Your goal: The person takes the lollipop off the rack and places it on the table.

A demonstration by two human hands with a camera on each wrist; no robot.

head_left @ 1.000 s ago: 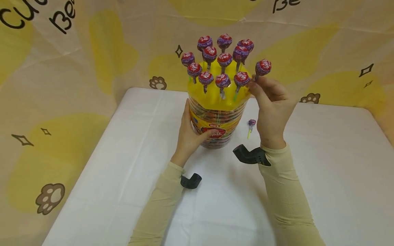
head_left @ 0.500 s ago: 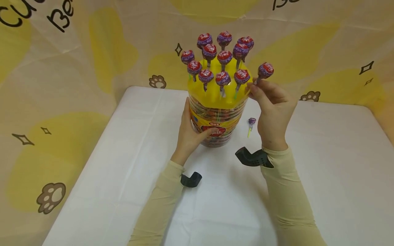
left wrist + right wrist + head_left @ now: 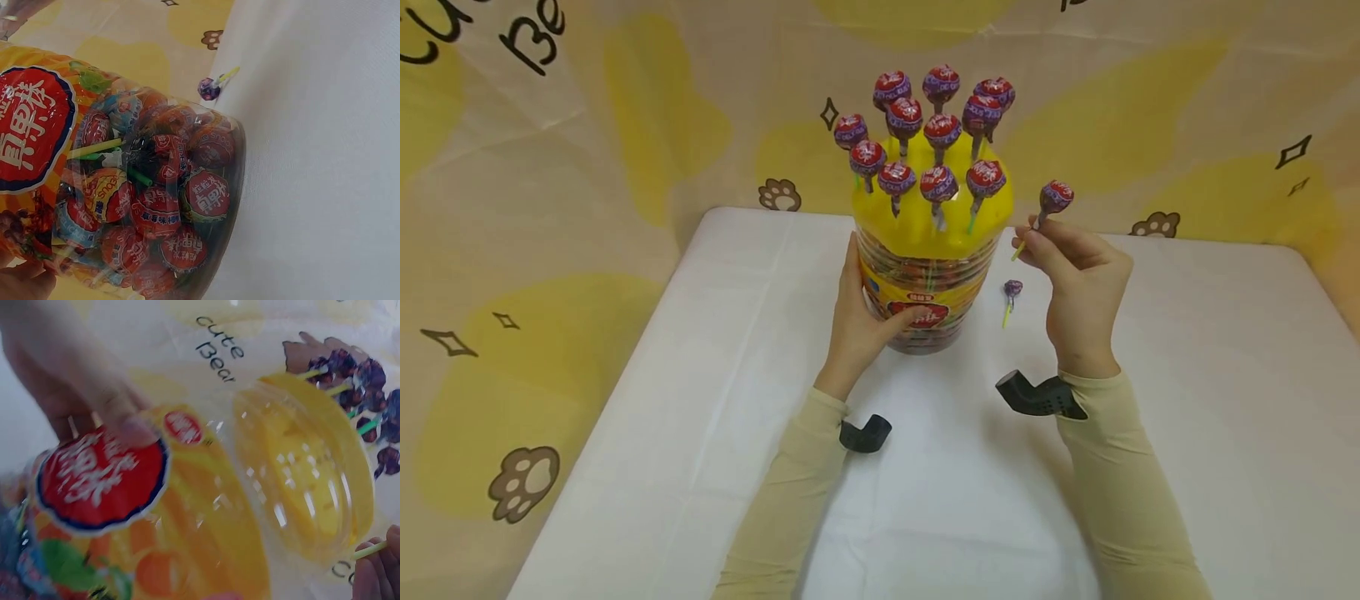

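Note:
My left hand (image 3: 853, 337) grips a clear plastic jar (image 3: 947, 273) from its left side, thumb across the red and yellow label. Wrapped lollipops fill the jar in the left wrist view. Several purple and red lollipops (image 3: 942, 132) stand upright in its yellow lid (image 3: 891, 229). To the right of the lid, apart from it, my right hand (image 3: 1086, 292) pinches another lollipop (image 3: 1056, 197) by its yellow stick, head up. The stick (image 3: 370, 550) shows at the right wrist view's lower right corner. My left hand's other fingers are mostly hidden behind the jar.
One small purple lollipop (image 3: 1012, 289) with a yellow stick lies on the white table (image 3: 955, 500), right of the jar. A beige and yellow patterned cloth (image 3: 1120, 125) hangs behind the table and along its left side.
My right hand has moved away from the lid, right and slightly down, with the lollipop still pinched. Its stick now shows below the fingers. My left hand still holds the jar.

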